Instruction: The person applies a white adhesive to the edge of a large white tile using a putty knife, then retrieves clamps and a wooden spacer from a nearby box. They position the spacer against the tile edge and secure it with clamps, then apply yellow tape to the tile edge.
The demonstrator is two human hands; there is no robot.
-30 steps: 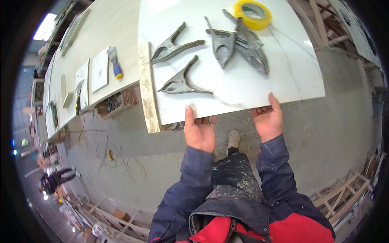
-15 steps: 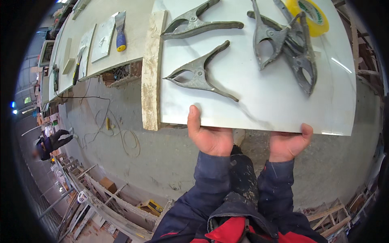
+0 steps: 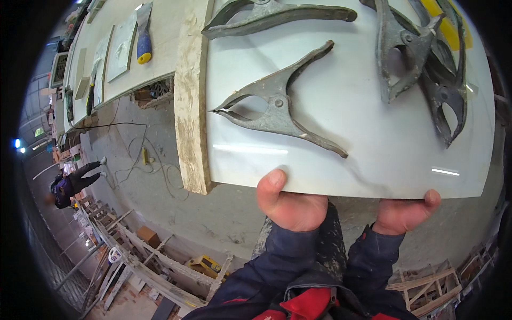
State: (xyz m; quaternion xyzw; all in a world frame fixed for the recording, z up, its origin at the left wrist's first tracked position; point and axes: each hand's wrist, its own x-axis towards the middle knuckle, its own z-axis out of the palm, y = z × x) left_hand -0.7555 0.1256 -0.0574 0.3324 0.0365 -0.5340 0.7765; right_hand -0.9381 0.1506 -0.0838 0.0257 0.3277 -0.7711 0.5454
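Observation:
With the thumb over the near edge and the fingers hidden beneath, my left hand (image 3: 293, 205) grips a glossy white marble-look panel (image 3: 368, 146). Farther right on that same edge, my right hand (image 3: 406, 215) holds it too, its fingers also under the board. On the panel lie several worn grey metal spring clamps. One clamp (image 3: 280, 104) rests just beyond my left hand, and another clamp (image 3: 282, 13) lies behind it. To the right, a third clamp (image 3: 397, 64) overlaps a further clamp (image 3: 450, 101) and partly covers a yellow tape roll (image 3: 445, 29).
A rough plaster-smeared wooden strip (image 3: 191, 106) runs along the panel's left side. On the bench (image 3: 162, 34) at left is a putty knife (image 3: 144, 40) with a blue and yellow handle. Cables (image 3: 154, 160) trail over the floor. A person (image 3: 72, 184) is far left; a wooden frame (image 3: 426, 285) stands lower right.
The panel's near edge sits lower and larger in view, and the clamps on it appear shifted right. Both hands, still gripping the edge, have moved down and right in the picture.

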